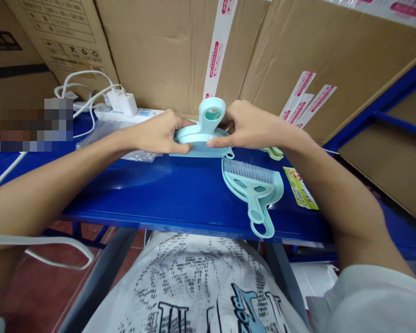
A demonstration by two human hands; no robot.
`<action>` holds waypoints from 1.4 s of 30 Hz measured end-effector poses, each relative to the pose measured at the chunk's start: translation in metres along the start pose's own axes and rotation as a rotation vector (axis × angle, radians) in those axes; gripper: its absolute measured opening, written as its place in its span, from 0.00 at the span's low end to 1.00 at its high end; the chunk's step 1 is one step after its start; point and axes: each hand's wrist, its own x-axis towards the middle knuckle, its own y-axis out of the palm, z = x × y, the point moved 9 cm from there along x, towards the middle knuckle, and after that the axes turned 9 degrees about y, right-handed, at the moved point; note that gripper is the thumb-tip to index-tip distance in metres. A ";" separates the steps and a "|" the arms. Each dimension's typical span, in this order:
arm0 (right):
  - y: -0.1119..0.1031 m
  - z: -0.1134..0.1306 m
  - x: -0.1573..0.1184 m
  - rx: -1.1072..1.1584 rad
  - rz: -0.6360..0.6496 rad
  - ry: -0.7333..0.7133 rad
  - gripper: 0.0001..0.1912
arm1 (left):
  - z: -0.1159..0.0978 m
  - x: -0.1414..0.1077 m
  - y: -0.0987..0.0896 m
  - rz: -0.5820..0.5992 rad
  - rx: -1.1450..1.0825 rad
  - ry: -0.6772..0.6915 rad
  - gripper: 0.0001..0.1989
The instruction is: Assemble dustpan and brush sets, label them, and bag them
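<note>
Both hands grip a light teal dustpan (pixel 198 138) at the back of the blue table, its ringed handle pointing up. My left hand (pixel 164 133) pinches its left side, thumb in front and fingers behind. On the right side, my right hand (pixel 241 127) holds it the same way, with the thumb across the front and the other fingers partly hidden. Just in front and to the right lies a second teal dustpan (pixel 278 187) with a small teal brush (pixel 251 178) on it, grey bristles facing away and both handles toward me.
Cardboard boxes (pixel 169 51) stand behind the blue table (pixel 142 194). At the back left are a power strip (pixel 143 113) with white chargers (pixel 123 101), cables and clear plastic wrap (pixel 104 132). A yellow-green packet (pixel 301 188) and a pale green item (pixel 274 153) lie at the right.
</note>
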 end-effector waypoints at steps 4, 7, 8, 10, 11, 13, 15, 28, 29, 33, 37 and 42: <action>0.008 -0.003 0.006 -0.020 -0.002 -0.040 0.19 | 0.000 0.000 -0.001 -0.009 0.028 0.017 0.14; 0.013 -0.005 0.008 -0.020 -0.004 -0.054 0.19 | -0.001 0.000 0.000 -0.006 0.043 0.022 0.13; 0.014 -0.005 0.008 -0.016 -0.004 -0.060 0.19 | -0.001 0.000 0.000 -0.003 0.046 0.022 0.12; 0.015 -0.004 0.009 -0.008 -0.004 -0.074 0.20 | -0.001 0.001 0.000 0.002 0.043 0.022 0.11; 0.016 -0.004 0.009 -0.005 -0.005 -0.080 0.20 | -0.001 0.001 0.000 0.005 0.038 0.023 0.11; 0.016 -0.004 0.009 0.006 -0.008 -0.094 0.20 | -0.001 0.001 0.000 0.005 0.028 0.029 0.11; 0.015 -0.003 0.009 0.017 -0.016 -0.104 0.21 | -0.002 0.001 -0.001 0.004 0.015 0.037 0.12; 0.015 0.004 0.006 -0.025 -0.026 -0.128 0.19 | -0.002 -0.002 -0.002 0.059 -0.099 0.022 0.14; 0.015 0.004 0.006 -0.020 -0.039 -0.137 0.19 | -0.002 -0.003 -0.003 0.060 -0.105 0.018 0.14; 0.009 -0.001 0.008 0.056 -0.118 -0.194 0.21 | -0.001 -0.002 -0.008 -0.012 -0.089 0.014 0.14; -0.004 -0.014 0.009 0.140 -0.223 -0.191 0.24 | 0.003 -0.007 -0.031 -0.314 -0.122 -0.026 0.20; -0.014 -0.015 0.006 0.169 -0.262 -0.151 0.23 | 0.003 -0.011 -0.037 -0.412 -0.220 -0.019 0.22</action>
